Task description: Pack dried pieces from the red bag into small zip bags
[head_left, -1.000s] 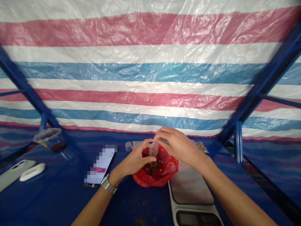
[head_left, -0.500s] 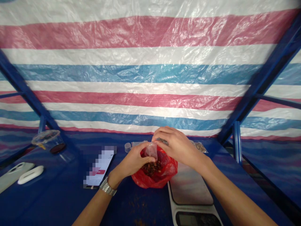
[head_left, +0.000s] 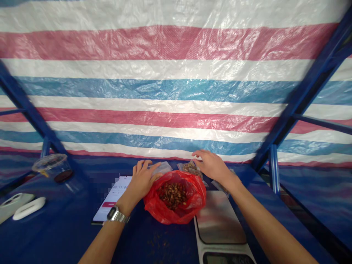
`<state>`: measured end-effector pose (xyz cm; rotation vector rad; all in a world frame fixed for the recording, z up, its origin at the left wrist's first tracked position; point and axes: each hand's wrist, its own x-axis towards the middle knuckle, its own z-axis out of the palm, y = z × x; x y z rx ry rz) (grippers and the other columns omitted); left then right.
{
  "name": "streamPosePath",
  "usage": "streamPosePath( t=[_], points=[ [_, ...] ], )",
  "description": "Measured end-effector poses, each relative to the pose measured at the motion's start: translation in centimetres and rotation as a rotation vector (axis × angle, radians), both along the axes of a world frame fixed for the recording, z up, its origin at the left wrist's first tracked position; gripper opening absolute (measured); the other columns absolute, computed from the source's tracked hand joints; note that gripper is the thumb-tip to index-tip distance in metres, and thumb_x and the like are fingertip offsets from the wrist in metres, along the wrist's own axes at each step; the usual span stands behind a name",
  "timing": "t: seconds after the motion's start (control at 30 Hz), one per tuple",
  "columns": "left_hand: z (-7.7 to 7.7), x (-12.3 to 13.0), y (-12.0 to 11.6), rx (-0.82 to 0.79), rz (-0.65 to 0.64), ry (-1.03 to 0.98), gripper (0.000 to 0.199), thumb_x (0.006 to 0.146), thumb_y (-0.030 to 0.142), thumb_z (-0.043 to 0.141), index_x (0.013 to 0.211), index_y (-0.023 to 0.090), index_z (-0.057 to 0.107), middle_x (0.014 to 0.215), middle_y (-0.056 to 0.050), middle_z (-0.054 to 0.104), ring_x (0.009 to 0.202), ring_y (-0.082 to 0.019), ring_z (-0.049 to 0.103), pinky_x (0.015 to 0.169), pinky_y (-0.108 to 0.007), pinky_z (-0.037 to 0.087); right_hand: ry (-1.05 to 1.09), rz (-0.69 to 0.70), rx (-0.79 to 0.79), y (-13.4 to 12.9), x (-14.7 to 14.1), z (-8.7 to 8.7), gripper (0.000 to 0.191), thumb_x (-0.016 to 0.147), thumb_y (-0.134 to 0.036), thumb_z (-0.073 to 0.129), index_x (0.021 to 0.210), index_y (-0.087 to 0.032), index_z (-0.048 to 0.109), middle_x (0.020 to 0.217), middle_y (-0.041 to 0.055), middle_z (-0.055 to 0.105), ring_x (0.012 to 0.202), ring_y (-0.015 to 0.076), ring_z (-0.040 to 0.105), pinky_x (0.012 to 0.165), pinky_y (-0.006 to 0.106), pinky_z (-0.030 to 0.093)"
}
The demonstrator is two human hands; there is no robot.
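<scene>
A red plastic bag [head_left: 192, 209] stands open on the blue table, with brown seeds or nuts [head_left: 173, 194] inside. My left hand [head_left: 141, 181] is at the bag's left rim, fingers apart, beside a clear plastic bag [head_left: 162, 168]; whether it touches that bag is unclear. Behind the red bag lies a small clear bag with brownish contents [head_left: 189, 167]. My right hand [head_left: 210, 165] reaches over that small bag's right edge, thumb and forefinger apart. Nothing shows held in either hand.
A scale [head_left: 221, 220] sits right of the red bag. On the left are a lit phone [head_left: 110, 205], a clear container [head_left: 53, 167], a white case [head_left: 29, 208] and another phone [head_left: 16, 201]. Blue frame bars [head_left: 297, 99] slant up at both sides before a striped sheet.
My hands have parted from above the red bag, left hand leftward and right hand rightward. The small clear cup between them is out of sight. The bag's contents now show fully.
</scene>
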<state>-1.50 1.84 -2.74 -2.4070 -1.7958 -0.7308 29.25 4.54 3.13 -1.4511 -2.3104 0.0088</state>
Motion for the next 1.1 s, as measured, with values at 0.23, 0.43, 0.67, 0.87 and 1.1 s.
streamPosePath(
  t=[0.23,0.43,0.67,0.87,1.1],
  points=[
    [-1.9,0.4,-0.7,-0.165,-0.073,0.062,0.042,0.107,0.041,0.040,0.137,0.036,0.069,0.145,-0.009,0.066,0.142,-0.043,0.042,0.112,-0.068,0.030,-0.091,0.161,-0.070,0.6,-1.5,-3.8,0.027,0.101,-0.020,0.058,0.123,-0.021,0.074,0.128,0.0104,0.075,0.120,0.0236,0.067,0.105,0.036,0.049],
    [-0.6,0.5,-0.4,-0.163,-0.045,-0.027,0.047,0.108,0.043,0.037,0.146,0.033,0.062,0.148,-0.007,0.065,0.148,-0.041,0.038,0.117,-0.066,0.024,-0.084,0.085,-0.054,1.0,-1.8,-4.5,0.031,0.100,-0.018,0.058,0.127,-0.017,0.072,0.127,0.0154,0.074,0.118,0.0273,0.067,0.104,0.042,0.047],
    [1.9,1.5,-0.9,0.002,-0.114,-0.257,0.041,0.108,0.040,0.039,0.132,0.029,0.070,0.138,-0.004,0.071,0.134,-0.033,0.047,0.114,-0.055,0.030,0.012,0.015,0.020,1.0,-1.2,-1.2,0.021,0.101,-0.019,0.057,0.101,-0.022,0.078,0.104,0.0064,0.077,0.101,0.0233,0.068,0.095,0.037,0.046],
    [3.5,4.1,-2.6,-0.193,-0.270,-0.762,0.034,0.104,0.046,0.050,0.116,0.023,0.071,0.106,-0.005,0.077,0.099,-0.023,0.067,0.094,-0.036,0.048,0.110,0.169,0.215,-2.2,-2.9,2.7,0.019,0.104,-0.022,0.058,0.110,-0.024,0.075,0.101,0.0050,0.073,0.099,0.0241,0.063,0.089,0.038,0.042],
    [4.0,4.8,-2.9,-0.399,-0.383,-1.008,0.029,0.094,0.047,0.067,0.095,0.018,0.069,0.086,-0.002,0.072,0.081,-0.017,0.064,0.078,-0.027,0.049,-0.009,0.274,0.247,-5.2,-4.9,3.4,0.018,0.103,-0.018,0.058,0.109,-0.023,0.075,0.096,0.0057,0.071,0.097,0.0267,0.060,0.084,0.041,0.041]
  ],
)
